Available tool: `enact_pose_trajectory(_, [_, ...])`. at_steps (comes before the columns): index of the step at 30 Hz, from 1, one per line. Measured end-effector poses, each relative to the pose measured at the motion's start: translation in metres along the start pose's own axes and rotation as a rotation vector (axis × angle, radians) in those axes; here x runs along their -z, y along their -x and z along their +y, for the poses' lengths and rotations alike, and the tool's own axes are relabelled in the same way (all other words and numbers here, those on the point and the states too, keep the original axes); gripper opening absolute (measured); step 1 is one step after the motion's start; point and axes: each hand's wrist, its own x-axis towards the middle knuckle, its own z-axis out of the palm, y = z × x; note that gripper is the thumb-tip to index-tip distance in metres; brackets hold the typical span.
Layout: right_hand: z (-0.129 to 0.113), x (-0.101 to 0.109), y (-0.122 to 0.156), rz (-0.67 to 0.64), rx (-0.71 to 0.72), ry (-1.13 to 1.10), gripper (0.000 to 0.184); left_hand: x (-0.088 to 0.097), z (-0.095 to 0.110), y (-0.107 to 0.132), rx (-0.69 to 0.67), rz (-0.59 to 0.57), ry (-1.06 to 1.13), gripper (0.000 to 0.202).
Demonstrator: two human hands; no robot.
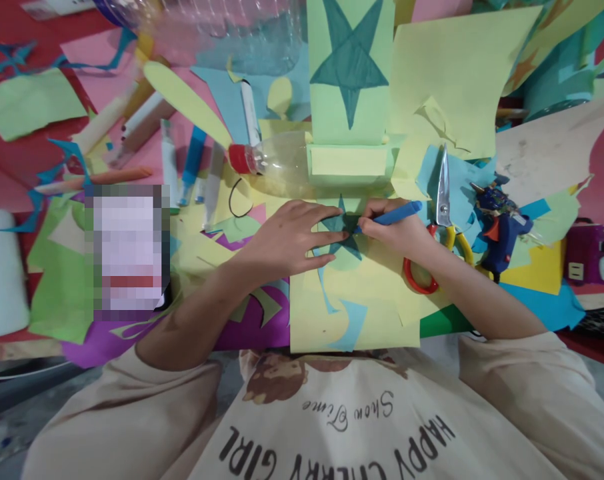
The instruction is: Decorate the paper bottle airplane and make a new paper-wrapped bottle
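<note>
My right hand (388, 223) is closed around a blue marker (399, 212), its tip down on a dark green star (349, 248) drawn on a light green piece of paper. My left hand (299, 239) lies flat with fingers spread, fingertips on the star's left side. Under the star is a pale yellow sheet (357, 327) with blue paper scraps on it. Just beyond my hands stands a light green paper piece (349, 123) bearing a larger dark green star (351, 61), beside a clear plastic bottle (282, 159) with a red cap.
Right of my right arm lie scissors (443, 193) with red and yellow handles and a blue glue gun (505, 233). Several markers (195, 160) lie at left, near a phone (127, 250) with a blurred screen. A large clear bottle (222, 33) lies at the back; paper scraps surround everything.
</note>
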Motion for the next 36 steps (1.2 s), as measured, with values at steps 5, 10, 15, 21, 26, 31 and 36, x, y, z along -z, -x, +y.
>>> enact_pose_trajectory(5, [0.001, -0.001, -0.001, 0.019, 0.001, -0.019, 0.019, 0.003, 0.001, -0.002, 0.010, -0.028, 0.026, 0.034])
enact_pose_trajectory(10, [-0.001, 0.000, 0.000, 0.025, -0.020, -0.034, 0.019, 0.004, 0.001, -0.002, 0.017, -0.031, 0.023, 0.035])
enact_pose_trajectory(15, [0.000, 0.000, 0.001, 0.057, -0.031, -0.024, 0.021, 0.003, 0.001, -0.001, 0.010, -0.026, 0.023, 0.036])
enact_pose_trajectory(21, [0.001, 0.000, 0.000, 0.025, -0.017, -0.016, 0.023, 0.002, 0.000, 0.000, -0.014, -0.010, -0.007, 0.036])
enact_pose_trajectory(26, [-0.003, 0.000, 0.000, 0.040, -0.030, -0.014, 0.023, 0.002, 0.000, 0.000, -0.019, 0.008, -0.010, 0.037])
enact_pose_trajectory(31, [0.001, 0.006, 0.007, 0.192, 0.229, -0.045, 0.025, 0.000, 0.001, 0.001, 0.018, 0.030, 0.060, 0.035])
enact_pose_trajectory(36, [0.008, 0.012, 0.015, 0.572, 0.697, -0.126, 0.033, 0.005, 0.004, 0.001, 0.196, 0.306, 0.277, 0.037])
